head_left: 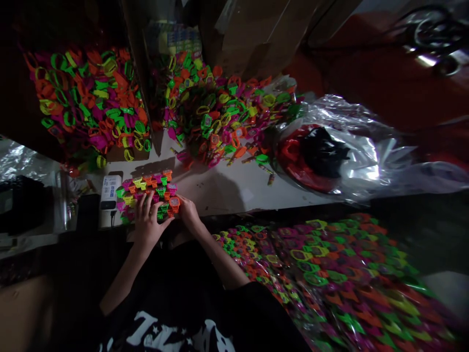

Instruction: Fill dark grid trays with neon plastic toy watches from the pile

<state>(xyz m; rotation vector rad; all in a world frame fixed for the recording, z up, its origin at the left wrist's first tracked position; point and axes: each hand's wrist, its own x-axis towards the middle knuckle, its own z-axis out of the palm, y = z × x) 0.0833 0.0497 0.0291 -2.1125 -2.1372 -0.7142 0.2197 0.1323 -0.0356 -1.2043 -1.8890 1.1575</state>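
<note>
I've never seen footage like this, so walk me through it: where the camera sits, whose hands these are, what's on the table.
No machine here: one camera worn on a person's head looks down at their own bare hands. The left hand lies spread on a tidy block of neon toy watches on a white table; the right hand touches the block's edge. A loose pile of watches lies beyond, a clear plastic bag to the right.
</note>
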